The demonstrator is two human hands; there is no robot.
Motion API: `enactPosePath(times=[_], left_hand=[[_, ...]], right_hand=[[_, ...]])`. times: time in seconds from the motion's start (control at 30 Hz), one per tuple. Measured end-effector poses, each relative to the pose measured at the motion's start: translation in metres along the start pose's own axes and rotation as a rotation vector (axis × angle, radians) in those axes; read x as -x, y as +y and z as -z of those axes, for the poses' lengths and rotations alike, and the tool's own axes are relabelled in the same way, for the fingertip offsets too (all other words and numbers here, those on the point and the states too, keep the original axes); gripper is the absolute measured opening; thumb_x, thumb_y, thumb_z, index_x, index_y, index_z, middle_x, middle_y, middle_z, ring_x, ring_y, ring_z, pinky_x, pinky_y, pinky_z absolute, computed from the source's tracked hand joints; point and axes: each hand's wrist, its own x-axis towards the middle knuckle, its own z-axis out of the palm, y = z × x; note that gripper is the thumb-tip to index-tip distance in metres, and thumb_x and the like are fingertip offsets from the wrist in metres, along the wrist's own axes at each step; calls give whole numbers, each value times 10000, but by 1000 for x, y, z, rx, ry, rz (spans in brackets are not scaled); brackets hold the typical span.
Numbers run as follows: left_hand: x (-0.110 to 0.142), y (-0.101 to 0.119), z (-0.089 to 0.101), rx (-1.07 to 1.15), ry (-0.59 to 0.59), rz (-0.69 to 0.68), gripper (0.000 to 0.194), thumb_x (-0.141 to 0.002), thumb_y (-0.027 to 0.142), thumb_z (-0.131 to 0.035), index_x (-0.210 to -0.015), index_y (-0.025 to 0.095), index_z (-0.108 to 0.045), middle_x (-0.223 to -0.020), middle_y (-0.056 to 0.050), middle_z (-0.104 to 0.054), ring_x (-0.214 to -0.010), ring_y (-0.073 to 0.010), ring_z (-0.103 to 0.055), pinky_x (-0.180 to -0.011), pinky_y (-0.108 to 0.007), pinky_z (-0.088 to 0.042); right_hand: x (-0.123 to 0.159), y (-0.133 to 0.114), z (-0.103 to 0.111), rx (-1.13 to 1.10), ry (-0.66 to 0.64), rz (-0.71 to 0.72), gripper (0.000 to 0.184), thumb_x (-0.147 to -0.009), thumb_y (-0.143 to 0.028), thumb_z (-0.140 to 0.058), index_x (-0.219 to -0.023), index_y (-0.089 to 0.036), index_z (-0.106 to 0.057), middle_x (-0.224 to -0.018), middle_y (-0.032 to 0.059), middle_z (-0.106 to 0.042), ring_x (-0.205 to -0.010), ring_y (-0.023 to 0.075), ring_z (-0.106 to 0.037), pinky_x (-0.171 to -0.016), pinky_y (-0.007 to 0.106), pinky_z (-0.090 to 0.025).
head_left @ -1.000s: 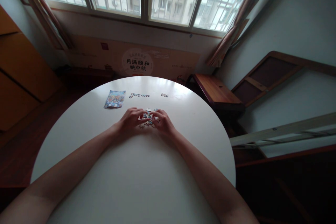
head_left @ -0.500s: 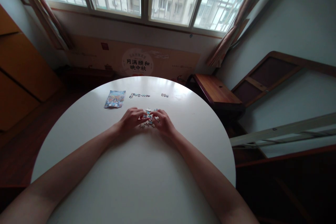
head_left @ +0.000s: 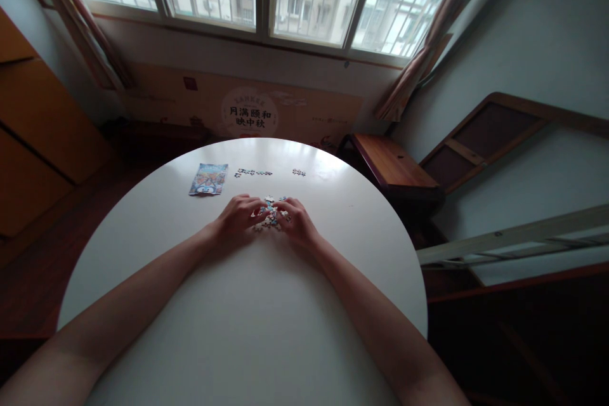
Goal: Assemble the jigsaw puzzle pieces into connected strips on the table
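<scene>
A loose pile of small jigsaw puzzle pieces [head_left: 272, 223] lies on the white round table [head_left: 257, 311], between my two hands. My left hand [head_left: 242, 210] rests at the pile's left side, fingers bent, with a gap between thumb and forefinger. From the right, my right hand [head_left: 294, 217] reaches over the pieces, its thumb and forefinger also apart. Fingertips of both hands touch or hover just over the pieces; no piece is plainly seen in either grasp. The hands partly cover the pile.
A row of joined puzzle pieces [head_left: 254, 172] lies beyond the pile, and a smaller joined cluster [head_left: 299, 172] sits to its right. At the left is a colourful picture sheet or packet [head_left: 208, 179]. A wooden bench [head_left: 392, 162] stands past the table's right edge.
Both hands stay over the pile with barely any shift of the fingers. The joined pieces and the picture sheet have not moved.
</scene>
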Motion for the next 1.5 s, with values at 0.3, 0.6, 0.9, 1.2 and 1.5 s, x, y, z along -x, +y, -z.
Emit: enactPosePath(times=[0.3,0.6,0.9,1.2,1.5], left_hand=[[-1,0,1,-8,12,-11,145,-887,238,-512,-870,181,-645,-653,12,-650,-519,-86,-532,-647,-240,-404],[-4,3,4,-23,49,135,153,-864,233,-519,-855,179,-661,-632,23,-628,-523,-88,-534,-663,-250,-404],[-8,7,3,-46,-152,160,187,-844,359,-583,-815,198,-674,-786,-24,-637,-749,-163,-591,-772,-316,-377],[-6,2,-1,-8,-137,165,243,-893,391,-532,-861,204,-684,-810,-27,-627,-746,-154,-585,-760,-306,-377],[-4,-2,0,-96,2,144,219,-928,301,-486,-840,182,-648,-773,-22,-619,-735,-149,-572,-763,-314,-371]], right_hand=[[0,0,0,6,-2,30,235,-842,-145,-566,-1031,-232,-677,-916,45,-622,-896,184,-558,-848,337,-442],[0,1,-1,40,-1,11,200,-839,-156,-581,-991,-224,-691,-922,47,-627,-899,187,-557,-863,344,-425],[0,0,-1,91,19,-53,176,-852,-172,-572,-967,-226,-693,-908,47,-622,-908,195,-550,-870,345,-413],[1,2,-3,87,34,-33,168,-846,-175,-582,-962,-228,-691,-898,45,-619,-885,194,-546,-848,346,-418],[1,2,-2,56,43,1,180,-845,-156,-574,-969,-223,-687,-906,50,-620,-891,194,-552,-853,360,-435]])
